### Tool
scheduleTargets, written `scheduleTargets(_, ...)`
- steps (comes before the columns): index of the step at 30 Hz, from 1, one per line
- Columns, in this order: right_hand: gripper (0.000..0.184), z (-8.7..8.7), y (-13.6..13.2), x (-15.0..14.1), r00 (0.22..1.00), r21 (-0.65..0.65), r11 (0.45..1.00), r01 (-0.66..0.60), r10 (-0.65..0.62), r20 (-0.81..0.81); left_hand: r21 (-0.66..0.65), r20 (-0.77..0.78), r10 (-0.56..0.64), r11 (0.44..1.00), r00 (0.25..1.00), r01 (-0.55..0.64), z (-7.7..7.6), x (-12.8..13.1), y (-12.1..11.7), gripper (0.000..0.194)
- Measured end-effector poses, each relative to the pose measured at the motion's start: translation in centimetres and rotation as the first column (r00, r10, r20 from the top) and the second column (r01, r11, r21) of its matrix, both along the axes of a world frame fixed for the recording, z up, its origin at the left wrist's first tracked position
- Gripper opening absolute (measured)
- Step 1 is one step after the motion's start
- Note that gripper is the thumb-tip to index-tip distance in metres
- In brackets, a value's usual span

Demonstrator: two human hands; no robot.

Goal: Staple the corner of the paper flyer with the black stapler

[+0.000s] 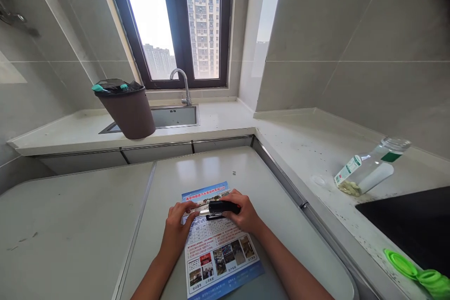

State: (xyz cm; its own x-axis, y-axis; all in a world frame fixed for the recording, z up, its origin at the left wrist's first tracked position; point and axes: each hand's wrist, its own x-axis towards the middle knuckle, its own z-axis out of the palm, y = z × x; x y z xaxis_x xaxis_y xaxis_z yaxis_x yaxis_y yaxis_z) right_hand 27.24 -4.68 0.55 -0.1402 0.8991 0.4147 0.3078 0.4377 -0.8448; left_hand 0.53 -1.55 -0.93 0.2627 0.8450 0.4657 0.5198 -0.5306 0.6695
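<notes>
My right hand is closed around a black stapler, held just over a printed flyer. From the stapler's left end a silvery strip reaches to my left hand, whose thumb and fingers pinch it. Whether this strip is the stapler's metal tray or a row of staples is too small to tell. The flyer lies flat under both hands, with blue edges, red and dark print and several photos near its bottom. A tiny staple-like bit lies beyond the flyer.
White folding boards form the work surface. Behind them, a brown bin stands by a sink with a faucet. On the right counter are a tilted glass jar, a black panel and green lids.
</notes>
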Motion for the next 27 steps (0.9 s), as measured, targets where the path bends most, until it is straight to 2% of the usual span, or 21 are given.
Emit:
scheduleTargets(8, 0.038, -0.1, 0.1, 0.1, 1.000, 0.033, 0.999, -0.017, 0.018, -0.008, 0.016, -0.124, -0.034, 0.999, 0.992, 0.036, 0.1, 0.3, 0.0, 0.012)
scheduleTargets(15, 0.035, -0.1, 0.1, 0.1, 1.000, 0.046, 0.999, -0.024, 0.023, 0.019, 0.021, -0.154, -0.039, 0.999, 0.987, 0.042, 0.0, 0.3, 0.2, 0.011)
scheduleTargets(21, 0.033, -0.3, 0.2, 0.1, 1.000, 0.062, 0.998, -0.014, 0.013, 0.017, 0.094, -0.211, -0.122, 0.985, 0.970, 0.145, -0.4, 0.1, 0.6, 0.010)
scheduleTargets(27, 0.034, 0.0, 0.0, 0.3, 1.000, 0.044, 0.999, 0.005, -0.005, 0.000, 0.104, -0.198, -0.100, 0.987, 0.975, 0.123, -0.2, -0.7, 1.1, 0.012)
